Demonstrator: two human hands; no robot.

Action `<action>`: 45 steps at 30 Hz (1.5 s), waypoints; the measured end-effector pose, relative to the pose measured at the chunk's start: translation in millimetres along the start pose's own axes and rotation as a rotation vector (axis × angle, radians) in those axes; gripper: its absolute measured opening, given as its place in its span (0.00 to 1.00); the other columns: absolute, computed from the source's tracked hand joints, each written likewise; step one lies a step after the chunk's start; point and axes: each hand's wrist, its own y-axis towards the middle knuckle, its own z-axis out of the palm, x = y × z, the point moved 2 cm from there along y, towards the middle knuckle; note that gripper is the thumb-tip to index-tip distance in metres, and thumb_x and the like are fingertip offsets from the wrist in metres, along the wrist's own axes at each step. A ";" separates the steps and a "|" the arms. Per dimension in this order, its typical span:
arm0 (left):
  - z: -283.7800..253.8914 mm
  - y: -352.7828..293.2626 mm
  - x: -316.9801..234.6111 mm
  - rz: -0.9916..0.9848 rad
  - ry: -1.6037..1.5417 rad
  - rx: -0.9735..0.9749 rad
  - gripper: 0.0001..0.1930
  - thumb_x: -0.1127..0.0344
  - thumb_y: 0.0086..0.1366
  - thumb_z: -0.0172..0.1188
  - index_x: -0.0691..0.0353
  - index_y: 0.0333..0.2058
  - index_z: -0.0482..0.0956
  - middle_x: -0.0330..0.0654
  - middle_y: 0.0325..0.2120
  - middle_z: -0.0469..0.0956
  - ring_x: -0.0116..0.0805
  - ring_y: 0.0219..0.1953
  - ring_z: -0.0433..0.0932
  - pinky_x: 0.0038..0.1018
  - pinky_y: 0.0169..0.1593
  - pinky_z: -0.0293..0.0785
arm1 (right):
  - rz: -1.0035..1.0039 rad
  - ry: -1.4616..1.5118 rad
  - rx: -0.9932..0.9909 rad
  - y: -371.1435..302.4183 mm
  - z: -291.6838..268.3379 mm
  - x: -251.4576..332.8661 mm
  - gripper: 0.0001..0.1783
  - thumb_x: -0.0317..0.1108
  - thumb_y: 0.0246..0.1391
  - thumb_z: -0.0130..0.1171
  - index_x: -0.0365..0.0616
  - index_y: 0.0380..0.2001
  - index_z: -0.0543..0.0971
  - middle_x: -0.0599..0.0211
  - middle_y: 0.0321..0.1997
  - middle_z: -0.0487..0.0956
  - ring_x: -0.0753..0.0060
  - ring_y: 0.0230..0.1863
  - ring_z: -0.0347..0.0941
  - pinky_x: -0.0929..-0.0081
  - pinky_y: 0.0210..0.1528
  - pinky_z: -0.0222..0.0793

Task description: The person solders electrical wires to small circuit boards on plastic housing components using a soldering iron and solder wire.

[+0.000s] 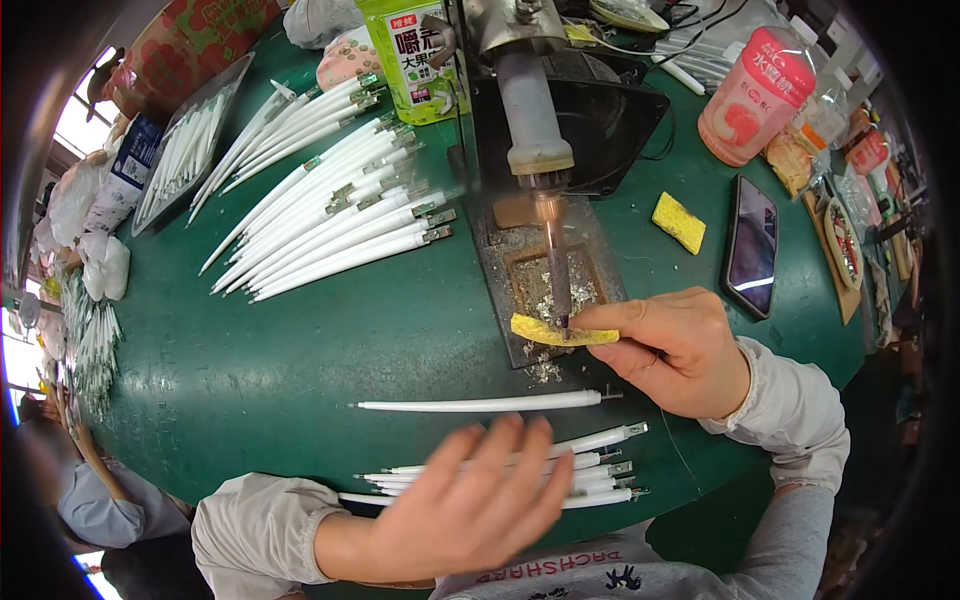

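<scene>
Between its thumb and fingers, my right hand [690, 350] pinches a thin yellow sponge piece [532, 328]. The sponge meets the tip of an upright soldering iron [530, 105] fixed in a stand. My left hand [465, 515], slightly blurred, hovers with fingers spread over several white tapered rods [598, 497] with metal ends, near the table's front edge. It partly hides them; whether it touches any I cannot tell. One single white rod [480, 403] lies apart, just beyond my left fingers.
Solder bits surround a small tray [510, 352] under the iron. Piles of white rods [330, 225] lie at left. A second yellow sponge [679, 222], a phone [750, 245] and a pink bottle [757, 95] are at right. A green pouch [410, 60] stands behind. Another person [105, 500] sits far left.
</scene>
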 end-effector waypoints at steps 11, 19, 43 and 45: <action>5.8 -11.0 4.2 -0.131 -0.246 0.124 0.30 0.42 0.52 0.55 0.61 0.45 0.72 0.51 0.42 0.71 0.45 0.40 0.72 0.37 0.44 0.68 | -0.165 -0.355 0.018 -9.8 -18.2 -0.8 0.18 0.22 0.38 0.60 0.42 0.38 0.77 0.64 0.18 0.74 0.63 0.18 0.71 0.70 0.20 0.66; -18.7 7.6 47.6 -0.265 -0.235 0.067 0.23 0.58 0.48 0.63 0.62 0.42 0.73 0.48 0.40 0.71 0.44 0.40 0.72 0.34 0.41 0.68 | 0.075 -0.507 -0.012 -14.9 -33.6 5.4 0.18 0.24 0.37 0.62 0.41 0.37 0.75 0.62 0.20 0.73 0.61 0.19 0.70 0.70 0.21 0.65; -3.9 48.4 57.0 -0.404 -0.694 0.105 0.12 0.78 0.47 0.63 0.66 0.30 0.72 0.45 0.25 0.71 0.39 0.25 0.73 0.26 0.27 0.70 | 0.703 0.764 0.182 -8.1 4.1 1.2 0.08 0.25 0.44 0.60 0.38 0.31 0.73 0.72 0.23 0.75 0.87 0.24 0.70 0.88 0.22 0.63; -1.8 48.5 58.8 -0.426 -0.750 0.105 0.11 0.78 0.47 0.63 0.66 0.31 0.72 0.44 0.26 0.71 0.36 0.25 0.74 0.25 0.27 0.70 | 0.679 0.779 0.172 -9.3 5.9 0.1 0.08 0.24 0.44 0.59 0.38 0.31 0.73 0.73 0.23 0.75 0.88 0.25 0.70 0.88 0.21 0.63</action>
